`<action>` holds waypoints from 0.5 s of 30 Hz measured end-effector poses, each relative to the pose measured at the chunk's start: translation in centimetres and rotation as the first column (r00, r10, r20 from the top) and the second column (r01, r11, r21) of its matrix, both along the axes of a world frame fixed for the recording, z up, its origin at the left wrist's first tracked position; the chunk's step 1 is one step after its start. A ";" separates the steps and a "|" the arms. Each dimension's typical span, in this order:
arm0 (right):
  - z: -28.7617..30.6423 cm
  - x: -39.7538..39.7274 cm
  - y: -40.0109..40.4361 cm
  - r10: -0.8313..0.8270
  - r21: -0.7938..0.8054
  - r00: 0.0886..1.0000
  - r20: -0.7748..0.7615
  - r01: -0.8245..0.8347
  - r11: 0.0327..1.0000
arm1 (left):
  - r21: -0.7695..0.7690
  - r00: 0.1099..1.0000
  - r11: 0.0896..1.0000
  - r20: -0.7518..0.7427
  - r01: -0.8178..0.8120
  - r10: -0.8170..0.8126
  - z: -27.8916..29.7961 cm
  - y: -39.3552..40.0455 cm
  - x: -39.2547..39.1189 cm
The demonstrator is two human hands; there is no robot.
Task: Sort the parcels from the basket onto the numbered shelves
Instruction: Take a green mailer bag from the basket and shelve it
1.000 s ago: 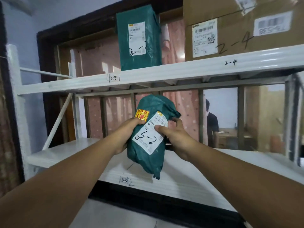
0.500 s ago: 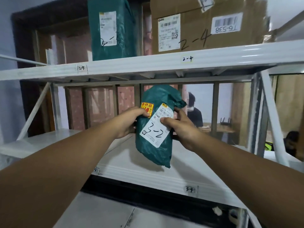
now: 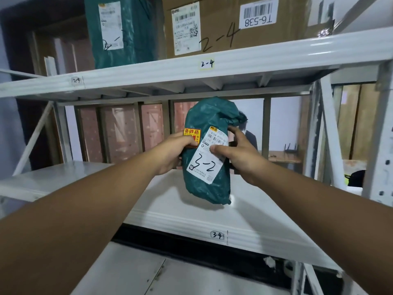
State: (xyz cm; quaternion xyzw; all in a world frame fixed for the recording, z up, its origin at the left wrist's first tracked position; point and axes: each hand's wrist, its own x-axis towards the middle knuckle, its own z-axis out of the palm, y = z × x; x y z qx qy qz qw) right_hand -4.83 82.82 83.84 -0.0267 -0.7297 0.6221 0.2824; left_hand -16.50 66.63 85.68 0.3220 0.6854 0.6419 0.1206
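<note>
1. Green parcel (image 3: 209, 167) held in both hands: white label w/ handwritten "3-2", printed "872A P200"; rest of print too small to read.
2. Same parcel: yellow/red sticker (image 3: 192, 135) w/ Chinese chars "易碎品".
3. Cardboard box (image 3: 231, 24), upper shelf: handwritten "2-4"; barcode label (image 3: 258, 12) upside down, "T6-538".
4. Upper shelf edge (image 3: 276, 58): tags "2-4" and, further left, "2-3".
5. Lower shelf edge (image 3: 191, 222): tag "3-4".
6. Green parcel on upper shelf (image 3: 127, 33): label w/ handwritten "2-", last digit unclear.
</note>
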 end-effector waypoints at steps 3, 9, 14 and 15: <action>-0.4 -1.5 -0.1 0.013 -0.021 1.000 -0.023 -0.013 1.000 | 0.032 0.999 0.999 -0.002 -0.038 0.038 -0.4 -0.1 -0.6; -1.5 -6.1 -2.1 0.054 -0.068 0.998 -0.041 -0.057 0.996 | 0.063 0.996 0.994 0.018 -0.093 0.092 -1.1 -2.5 -3.9; -1.4 -11.9 -5.7 0.083 -0.091 0.996 -0.027 -0.085 0.992 | 0.042 0.991 0.990 -0.002 -0.134 0.134 -1.4 -6.7 -9.2; -1.3 -13.3 -6.9 0.096 -0.093 0.995 -0.020 -0.098 0.991 | 0.045 0.989 0.988 -0.005 -0.148 0.148 -1.5 -7.8 -10.7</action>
